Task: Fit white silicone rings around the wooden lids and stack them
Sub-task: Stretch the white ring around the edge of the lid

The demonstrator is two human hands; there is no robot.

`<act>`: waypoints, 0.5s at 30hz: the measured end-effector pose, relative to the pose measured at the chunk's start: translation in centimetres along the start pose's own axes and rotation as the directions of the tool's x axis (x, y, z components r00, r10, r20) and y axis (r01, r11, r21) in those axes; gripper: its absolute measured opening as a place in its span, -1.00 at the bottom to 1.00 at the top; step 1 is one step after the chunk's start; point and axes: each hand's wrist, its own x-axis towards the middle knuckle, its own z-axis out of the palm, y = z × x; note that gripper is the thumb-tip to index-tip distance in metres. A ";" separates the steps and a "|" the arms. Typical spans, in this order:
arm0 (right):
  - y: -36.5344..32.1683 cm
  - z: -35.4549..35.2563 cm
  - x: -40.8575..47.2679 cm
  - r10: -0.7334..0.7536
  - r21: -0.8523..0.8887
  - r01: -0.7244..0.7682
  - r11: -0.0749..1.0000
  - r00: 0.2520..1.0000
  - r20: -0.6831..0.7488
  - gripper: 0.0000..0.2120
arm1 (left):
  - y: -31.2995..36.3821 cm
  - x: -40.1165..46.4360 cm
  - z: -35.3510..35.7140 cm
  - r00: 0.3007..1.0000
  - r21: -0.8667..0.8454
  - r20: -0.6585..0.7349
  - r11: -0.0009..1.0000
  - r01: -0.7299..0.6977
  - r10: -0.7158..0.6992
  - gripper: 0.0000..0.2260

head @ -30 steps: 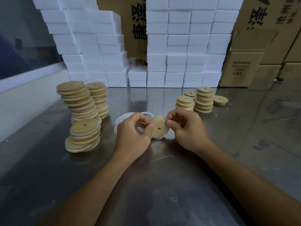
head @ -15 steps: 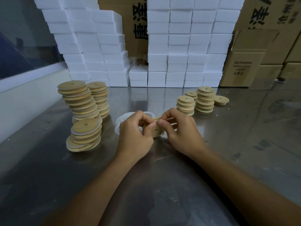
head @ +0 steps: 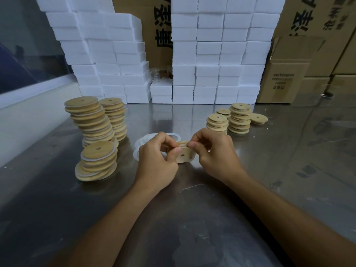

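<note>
Gripping wooden lid point(head: 184, 155) from both sides: left hand point(head: 156, 160) and right hand point(head: 215, 151) fingers curled, pinching rim. Loose white rings point(head: 141, 144) behind left hand on steel table point(head: 192, 218).

Large black Chinese characters run down the brown carton point(head: 159, 35) seen through the gap in the white foam blocks, beyond the left hand point(head: 154, 160); the blocks cut them off, so they cannot be read whole. Further big black characters, also cropped, mark the tall carton point(head: 308, 18) beyond and to the right of the right hand point(head: 215, 153). The small carton point(head: 283, 81) below it carries printed lines too small to read.
</note>
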 end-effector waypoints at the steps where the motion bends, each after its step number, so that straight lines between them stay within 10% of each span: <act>1: 0.0 0.0 0.0 0.008 0.019 -0.008 1.000 1.000 0.004 -0.95 | -0.1 0.0 0.0 1.000 -0.017 0.000 1.000 0.017 -0.017 -0.71; 15: 0.6 0.2 0.2 0.233 0.199 -0.240 0.950 0.971 0.056 -0.90 | -1.3 0.6 0.6 0.951 -0.380 0.048 0.876 0.299 -0.304 -0.76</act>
